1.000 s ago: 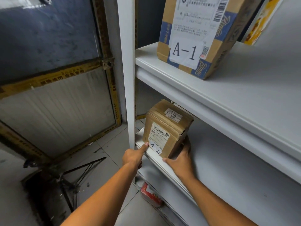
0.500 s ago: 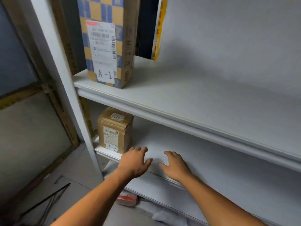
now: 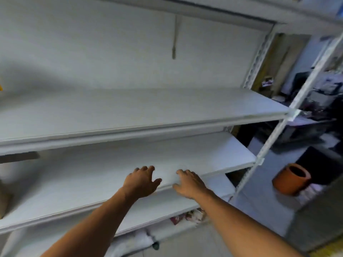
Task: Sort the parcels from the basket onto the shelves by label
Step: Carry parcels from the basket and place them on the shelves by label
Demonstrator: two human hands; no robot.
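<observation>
I see two hands, both holding nothing. My left hand [image 3: 142,180] hangs over the front edge of the middle shelf [image 3: 104,175], fingers loose and a little spread. My right hand [image 3: 190,182] is just beside it, fingers spread too. I count three white shelves: the top shelf [image 3: 130,112], the middle one, and a lower shelf [image 3: 163,206]. One brown parcel [image 3: 3,199] peeks in at the far left edge, blurry. One orange pot [image 3: 291,179] sits on the floor to the right.

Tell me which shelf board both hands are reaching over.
The lower shelf, beneath the upper shelf. Left hand and right hand hover open above its front edge.
</observation>
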